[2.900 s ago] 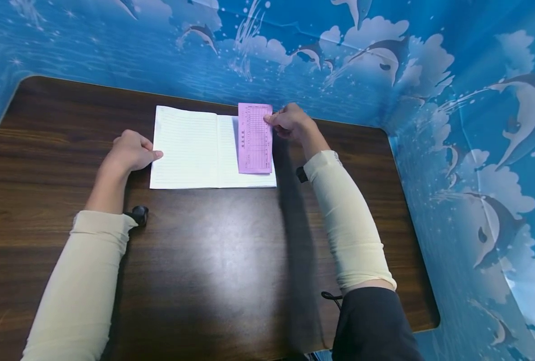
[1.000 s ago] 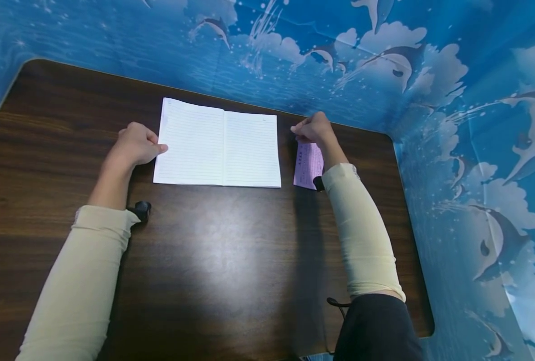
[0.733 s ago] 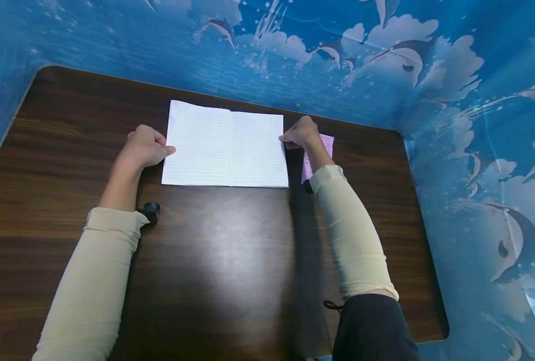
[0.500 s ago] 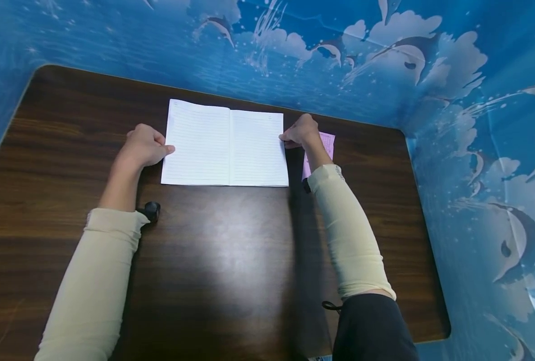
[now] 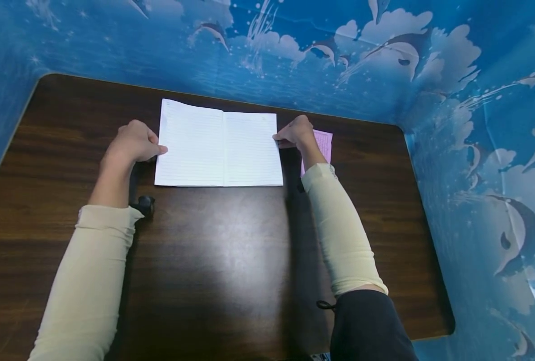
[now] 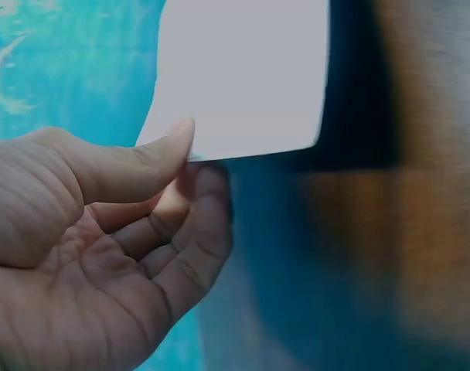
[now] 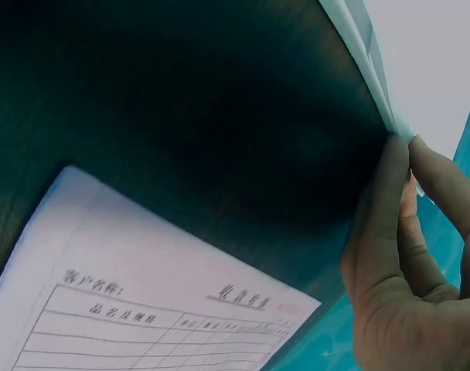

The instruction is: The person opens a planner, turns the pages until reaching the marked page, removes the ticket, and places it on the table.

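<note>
An open notebook (image 5: 191, 145) with ruled white pages lies toward the back of the table. My left hand (image 5: 134, 143) pinches its left edge, thumb on top and fingers beneath, as the left wrist view shows at the page corner (image 6: 246, 85). At the opposite edge, my right hand (image 5: 298, 133) pinches the right-hand pages between thumb and fingertips; in the right wrist view several sheet edges (image 7: 366, 58) meet there. A pink printed receipt slip (image 5: 324, 143) lies on the table right of the notebook, partly hidden by my right wrist; its ruled form (image 7: 165, 294) shows in the right wrist view.
The dark wood table (image 5: 213, 276) has rounded corners. A blue dolphin-print curtain (image 5: 159, 55) stands along its back and right sides. A dark cord loop (image 5: 325, 305) sits beside the right sleeve.
The right hand has brought the pink slip from over the right page to the table at right, let go of it, and taken hold of the notebook's right edge. The left hand keeps its hold.
</note>
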